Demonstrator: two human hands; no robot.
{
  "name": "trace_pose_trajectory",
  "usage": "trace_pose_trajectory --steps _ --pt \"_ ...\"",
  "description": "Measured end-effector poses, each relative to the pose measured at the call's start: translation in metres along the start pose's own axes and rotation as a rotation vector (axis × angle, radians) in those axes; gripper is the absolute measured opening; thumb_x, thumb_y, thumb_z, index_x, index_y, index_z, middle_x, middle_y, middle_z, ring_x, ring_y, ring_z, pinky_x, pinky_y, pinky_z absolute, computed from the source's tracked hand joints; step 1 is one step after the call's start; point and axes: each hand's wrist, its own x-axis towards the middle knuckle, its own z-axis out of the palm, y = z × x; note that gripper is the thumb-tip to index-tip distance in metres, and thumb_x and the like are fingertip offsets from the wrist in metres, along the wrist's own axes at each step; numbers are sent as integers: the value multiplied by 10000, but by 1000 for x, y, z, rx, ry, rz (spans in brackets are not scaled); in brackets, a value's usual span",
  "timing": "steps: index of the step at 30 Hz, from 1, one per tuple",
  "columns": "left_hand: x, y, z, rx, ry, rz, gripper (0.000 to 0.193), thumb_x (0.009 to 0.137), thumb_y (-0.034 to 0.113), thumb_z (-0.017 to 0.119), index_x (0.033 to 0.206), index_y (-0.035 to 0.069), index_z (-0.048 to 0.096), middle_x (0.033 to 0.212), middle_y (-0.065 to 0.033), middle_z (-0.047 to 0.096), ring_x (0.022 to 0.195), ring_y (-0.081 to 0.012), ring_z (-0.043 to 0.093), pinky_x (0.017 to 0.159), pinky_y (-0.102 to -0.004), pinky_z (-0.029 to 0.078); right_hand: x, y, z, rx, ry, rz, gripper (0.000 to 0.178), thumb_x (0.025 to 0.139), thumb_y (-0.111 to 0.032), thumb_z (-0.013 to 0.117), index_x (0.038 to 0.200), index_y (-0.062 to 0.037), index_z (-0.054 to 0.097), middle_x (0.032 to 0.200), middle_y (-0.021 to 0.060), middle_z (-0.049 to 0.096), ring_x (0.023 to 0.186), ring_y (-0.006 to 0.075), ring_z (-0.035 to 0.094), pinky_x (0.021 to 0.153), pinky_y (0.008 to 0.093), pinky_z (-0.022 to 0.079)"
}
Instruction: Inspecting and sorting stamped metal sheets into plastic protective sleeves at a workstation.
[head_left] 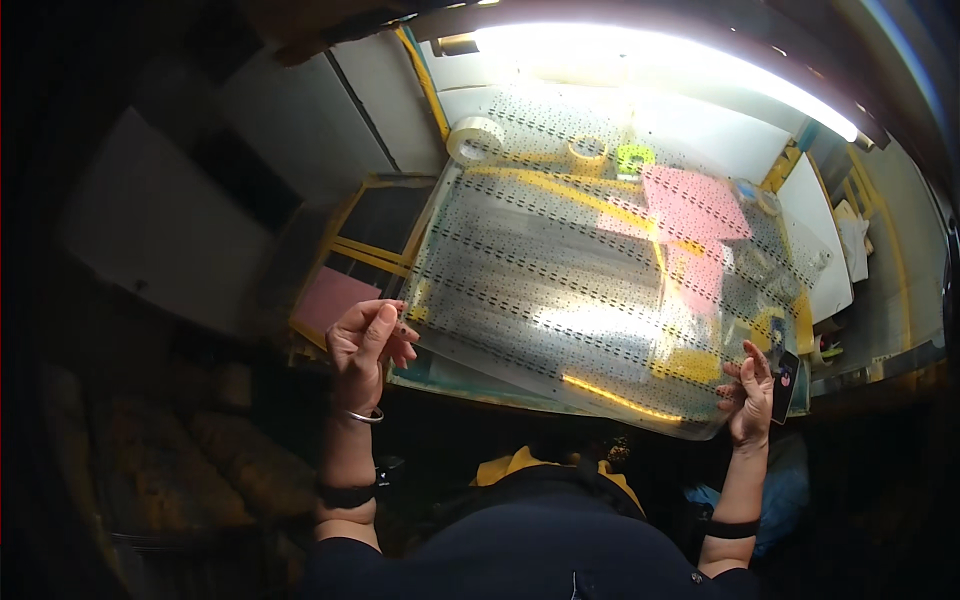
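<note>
Clear dotted sheet point(500, 270), seemingly being positioned: left hand point(362, 345) pinching its edge, right hand point(750, 398) loosely curled, grip unclear; next likely calls for level support.

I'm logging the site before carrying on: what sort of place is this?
Probably a workshop bench for handling or checking sheet material. A bright tube lamp lights the worktop, a clear sheet with rows of dark marks spans it, and a white tape roll sits toward the back.

There are two hands point(365, 338) point(750, 398), one dotted sheet point(500, 265), one lamp point(650, 55).
</note>
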Motion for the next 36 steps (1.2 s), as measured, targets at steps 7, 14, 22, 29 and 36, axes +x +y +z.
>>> trace_pose_trajectory --steps 7,14,22,29,36 --pt "-8 12 -20 -59 -96 -9 314 786 244 523 909 -42 561 628 -103 592 471 -124 551 413 -210 437 7 2 5 40 -60 45 318 845 -227 509 1136 -113 451 740 78 617 470 137 587 313 198 423" --pt "-10 31 -35 -10 -91 -145 366 790 286 528 916 -56 558 638 -129 607 458 -136 554 405 -208 436 16 9 2 130 -204 148 337 850 -193 497 1143 -50 412 732 135 611 484 225 601 343 291 490" --pt "-25 45 -29 3 -31 -86 234 813 179 532 864 -44 584 620 -96 598 450 -114 542 401 -187 421 17 12 -5 129 -235 184 329 858 -191 480 1151 -63 405 713 122 608 471 216 597 330 284 480" --pt "-30 33 -30 138 29 -203 419 765 341 579 915 -50 557 588 -90 582 429 -116 529 390 -224 430 13 8 -1 117 -276 194 336 865 -215 456 1158 -66 390 793 130 606 539 241 612 381 280 495" --pt "-22 8 -52 131 -158 -371 291 817 182 522 1022 -23 488 680 -92 616 431 -106 559 356 -173 437 1 -27 40 60 -386 206 366 884 -231 421 1169 -4 398 865 185 594 657 248 629 504 302 538"
